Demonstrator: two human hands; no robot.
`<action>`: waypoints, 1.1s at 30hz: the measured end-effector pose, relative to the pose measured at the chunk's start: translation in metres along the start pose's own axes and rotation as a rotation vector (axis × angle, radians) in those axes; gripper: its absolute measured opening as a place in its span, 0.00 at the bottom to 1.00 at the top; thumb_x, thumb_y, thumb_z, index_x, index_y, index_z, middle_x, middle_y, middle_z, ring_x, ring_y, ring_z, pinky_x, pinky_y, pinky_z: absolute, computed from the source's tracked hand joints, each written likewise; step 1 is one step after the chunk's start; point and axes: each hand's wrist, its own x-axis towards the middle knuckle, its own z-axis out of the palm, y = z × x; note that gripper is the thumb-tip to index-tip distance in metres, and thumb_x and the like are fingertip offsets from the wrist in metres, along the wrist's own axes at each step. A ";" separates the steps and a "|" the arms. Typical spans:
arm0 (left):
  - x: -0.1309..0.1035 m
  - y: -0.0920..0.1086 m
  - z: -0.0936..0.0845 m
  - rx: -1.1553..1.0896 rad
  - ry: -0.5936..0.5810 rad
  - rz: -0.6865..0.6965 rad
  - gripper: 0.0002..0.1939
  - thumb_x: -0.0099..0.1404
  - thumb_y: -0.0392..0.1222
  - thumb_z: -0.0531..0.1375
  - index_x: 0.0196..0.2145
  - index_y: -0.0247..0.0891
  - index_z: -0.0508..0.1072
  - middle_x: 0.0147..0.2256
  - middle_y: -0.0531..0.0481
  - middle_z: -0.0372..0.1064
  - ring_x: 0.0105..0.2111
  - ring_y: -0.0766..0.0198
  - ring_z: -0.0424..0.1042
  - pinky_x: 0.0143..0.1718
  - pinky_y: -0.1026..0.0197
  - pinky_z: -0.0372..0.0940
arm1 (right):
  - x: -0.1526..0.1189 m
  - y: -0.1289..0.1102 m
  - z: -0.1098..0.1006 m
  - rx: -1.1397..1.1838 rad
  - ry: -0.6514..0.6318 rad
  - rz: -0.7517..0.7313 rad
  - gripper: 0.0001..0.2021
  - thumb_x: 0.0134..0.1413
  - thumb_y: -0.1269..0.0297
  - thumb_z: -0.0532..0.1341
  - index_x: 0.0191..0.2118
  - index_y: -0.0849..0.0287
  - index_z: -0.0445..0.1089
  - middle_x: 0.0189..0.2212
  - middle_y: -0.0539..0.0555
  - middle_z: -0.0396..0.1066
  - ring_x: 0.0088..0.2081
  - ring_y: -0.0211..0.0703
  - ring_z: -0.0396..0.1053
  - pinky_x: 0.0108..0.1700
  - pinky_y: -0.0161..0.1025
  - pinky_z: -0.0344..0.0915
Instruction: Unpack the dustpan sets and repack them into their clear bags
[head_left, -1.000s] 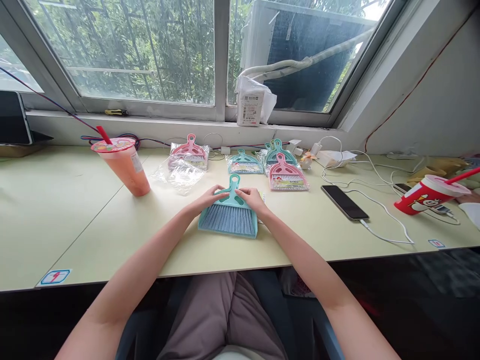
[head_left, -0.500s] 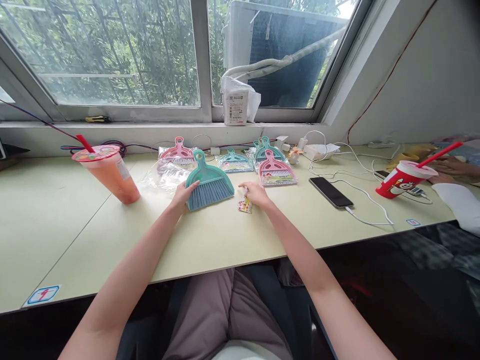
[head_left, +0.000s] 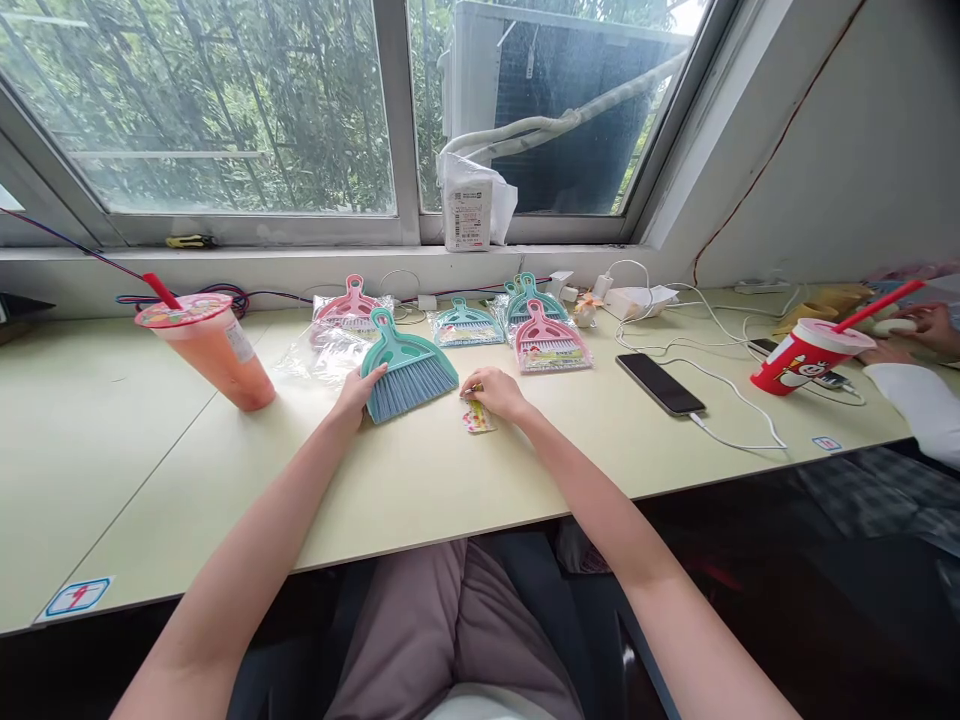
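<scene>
My left hand point(head_left: 355, 395) is closed on the left edge of a teal dustpan point(head_left: 399, 348), with a small brush point(head_left: 414, 388) with grey-blue bristles nested in it. The set is tilted up off the table. To its right, my right hand point(head_left: 496, 392) pinches a small colourful printed card point(head_left: 478, 416), whose lower part hangs below the fingers close to the tabletop. Behind the hands lie a bagged pink dustpan set point(head_left: 551, 345) and a bagged teal set point(head_left: 466, 324). Crumpled clear plastic wrap point(head_left: 322, 355) rests left of the held dustpan.
A tall drink cup point(head_left: 217, 355) stands at left, a red cup point(head_left: 802, 360) at right. A phone point(head_left: 660, 384) lies plugged into a white cable point(head_left: 739, 443). More bagged sets point(head_left: 352, 303) lie along the wall. Another person's hand point(head_left: 930, 328) is at the far right.
My right hand has moved left with the card, nearer the dustpan. The dustpan and brush have tilted slightly and shifted a little left. The view has turned slightly.
</scene>
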 end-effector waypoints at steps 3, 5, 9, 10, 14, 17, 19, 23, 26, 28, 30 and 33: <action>-0.001 0.001 0.002 -0.041 0.005 -0.016 0.26 0.52 0.55 0.67 0.45 0.39 0.74 0.50 0.40 0.73 0.53 0.45 0.72 0.52 0.49 0.69 | 0.001 -0.002 -0.004 0.309 0.038 -0.050 0.05 0.52 0.71 0.64 0.31 0.56 0.77 0.43 0.53 0.75 0.47 0.43 0.70 0.46 0.36 0.65; -0.001 0.001 0.003 -0.032 -0.023 -0.016 0.25 0.51 0.54 0.67 0.45 0.40 0.74 0.50 0.40 0.73 0.52 0.45 0.72 0.52 0.48 0.68 | 0.002 -0.004 -0.007 0.512 0.052 -0.094 0.05 0.52 0.63 0.64 0.33 0.57 0.76 0.47 0.55 0.73 0.49 0.43 0.69 0.44 0.36 0.66; -0.006 0.003 0.007 0.051 -0.098 0.009 0.28 0.52 0.56 0.66 0.47 0.40 0.74 0.49 0.40 0.74 0.51 0.43 0.72 0.52 0.47 0.68 | 0.000 -0.009 -0.008 0.647 0.080 -0.097 0.13 0.50 0.52 0.65 0.32 0.58 0.74 0.49 0.57 0.70 0.47 0.43 0.69 0.42 0.36 0.65; -0.008 0.003 0.009 0.079 -0.129 0.028 0.29 0.52 0.57 0.66 0.48 0.39 0.74 0.49 0.40 0.74 0.51 0.43 0.72 0.51 0.47 0.68 | 0.000 -0.010 -0.006 0.623 0.099 -0.091 0.13 0.49 0.52 0.66 0.31 0.58 0.73 0.48 0.56 0.70 0.47 0.43 0.68 0.42 0.37 0.65; -0.016 0.005 0.016 0.211 -0.269 0.073 0.31 0.52 0.61 0.66 0.48 0.38 0.76 0.47 0.39 0.75 0.49 0.43 0.73 0.51 0.47 0.67 | -0.001 -0.013 -0.001 0.442 0.195 -0.108 0.13 0.49 0.52 0.66 0.29 0.57 0.72 0.42 0.55 0.72 0.49 0.46 0.66 0.48 0.41 0.62; -0.019 0.006 0.020 0.318 -0.324 0.084 0.31 0.53 0.63 0.64 0.47 0.38 0.76 0.47 0.40 0.75 0.49 0.43 0.73 0.50 0.47 0.67 | -0.002 -0.017 0.000 0.563 0.195 -0.106 0.14 0.50 0.51 0.65 0.29 0.57 0.70 0.40 0.53 0.73 0.47 0.45 0.68 0.52 0.43 0.59; -0.020 0.006 0.021 0.363 -0.331 0.100 0.32 0.53 0.64 0.63 0.47 0.38 0.76 0.48 0.40 0.75 0.50 0.42 0.73 0.50 0.48 0.67 | -0.003 -0.020 -0.001 0.721 0.201 -0.085 0.15 0.49 0.49 0.65 0.28 0.57 0.69 0.40 0.53 0.72 0.46 0.44 0.68 0.51 0.42 0.60; -0.019 0.004 0.023 0.407 -0.319 0.124 0.33 0.53 0.66 0.61 0.47 0.38 0.76 0.47 0.42 0.76 0.49 0.42 0.73 0.48 0.49 0.67 | -0.005 -0.024 -0.001 0.864 0.250 -0.072 0.16 0.46 0.48 0.67 0.28 0.56 0.68 0.33 0.50 0.70 0.40 0.42 0.67 0.44 0.39 0.61; -0.018 0.002 0.023 0.408 -0.320 0.135 0.32 0.53 0.65 0.61 0.46 0.38 0.76 0.46 0.42 0.76 0.48 0.43 0.74 0.47 0.50 0.68 | -0.008 -0.029 0.003 0.894 0.197 -0.062 0.17 0.45 0.48 0.67 0.27 0.56 0.67 0.29 0.48 0.67 0.34 0.40 0.64 0.39 0.37 0.60; -0.018 0.002 0.024 0.401 -0.315 0.129 0.31 0.53 0.65 0.62 0.45 0.38 0.76 0.44 0.43 0.77 0.46 0.44 0.74 0.46 0.50 0.68 | -0.009 -0.033 0.006 0.914 0.145 -0.088 0.17 0.46 0.48 0.67 0.26 0.56 0.65 0.31 0.49 0.68 0.34 0.39 0.64 0.38 0.37 0.60; -0.020 0.003 0.024 0.392 -0.311 0.116 0.30 0.52 0.64 0.63 0.44 0.38 0.76 0.43 0.44 0.77 0.45 0.44 0.75 0.45 0.50 0.68 | -0.011 -0.038 0.010 0.890 0.125 -0.145 0.17 0.48 0.49 0.66 0.25 0.56 0.64 0.33 0.50 0.69 0.37 0.40 0.65 0.40 0.38 0.60; -0.023 0.005 0.025 0.371 -0.319 0.111 0.29 0.52 0.64 0.63 0.42 0.38 0.76 0.41 0.44 0.78 0.44 0.44 0.75 0.45 0.51 0.69 | -0.012 -0.041 0.015 0.694 0.155 -0.200 0.16 0.51 0.50 0.64 0.27 0.56 0.65 0.33 0.51 0.70 0.39 0.43 0.66 0.44 0.40 0.60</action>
